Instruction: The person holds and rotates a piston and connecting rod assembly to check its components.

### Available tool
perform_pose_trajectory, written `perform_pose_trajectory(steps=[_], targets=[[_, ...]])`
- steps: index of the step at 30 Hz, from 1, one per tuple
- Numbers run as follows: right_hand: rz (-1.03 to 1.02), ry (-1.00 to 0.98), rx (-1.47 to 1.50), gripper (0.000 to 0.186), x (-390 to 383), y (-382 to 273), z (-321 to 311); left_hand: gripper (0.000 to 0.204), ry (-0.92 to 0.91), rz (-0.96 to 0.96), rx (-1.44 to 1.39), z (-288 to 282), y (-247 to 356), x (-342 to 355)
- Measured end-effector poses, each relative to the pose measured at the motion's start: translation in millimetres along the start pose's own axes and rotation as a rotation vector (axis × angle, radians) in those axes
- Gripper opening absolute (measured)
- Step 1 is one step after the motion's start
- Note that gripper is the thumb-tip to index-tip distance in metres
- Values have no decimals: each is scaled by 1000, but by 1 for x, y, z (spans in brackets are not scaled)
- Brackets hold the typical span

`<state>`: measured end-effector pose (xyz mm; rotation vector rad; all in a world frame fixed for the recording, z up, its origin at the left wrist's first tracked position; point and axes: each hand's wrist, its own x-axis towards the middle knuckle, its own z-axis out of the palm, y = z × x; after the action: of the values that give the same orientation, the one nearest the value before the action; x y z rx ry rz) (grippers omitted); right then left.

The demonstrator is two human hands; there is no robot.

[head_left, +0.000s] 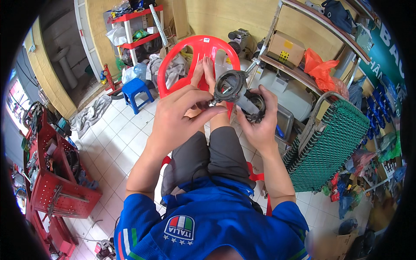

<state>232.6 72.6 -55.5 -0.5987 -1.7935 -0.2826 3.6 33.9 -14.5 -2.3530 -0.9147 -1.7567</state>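
Note:
In front of me, above my knees, is a grey metal machine part with a dark round ring (231,86) at one end and a dark ring-shaped end (255,108) at the other. A threaded metal rod (252,66) sticks out at its upper right. My right hand (262,115) is closed around the lower right end, thumb beneath and fingers over the far side. Beside the left ring, the thumb and fingers of my left hand (186,108) pinch a small shiny metal piece (212,103); whether it is fixed to the part I cannot tell.
Beyond the part, my bare feet rest on a red plastic chair (173,56). A blue stool (136,93) stands left of it. At far left is a red tool cart (65,195); on the right, a folded green woven lounger (331,143) leans below a shelf holding a cardboard box (286,48).

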Motion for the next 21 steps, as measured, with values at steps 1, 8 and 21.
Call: perform_pose_trajectory(steps=[1, 8, 21], targets=[[-7, -4, -6, 81, 1, 0, 0, 25, 7, 3, 23, 0, 1, 0], [-17, 2, 14, 82, 0, 1, 1, 28, -132, -343, -482, -10, -4, -1], [-6, 2, 20, 83, -3, 4, -1, 25, -72, -48, 48, -7, 9, 2]])
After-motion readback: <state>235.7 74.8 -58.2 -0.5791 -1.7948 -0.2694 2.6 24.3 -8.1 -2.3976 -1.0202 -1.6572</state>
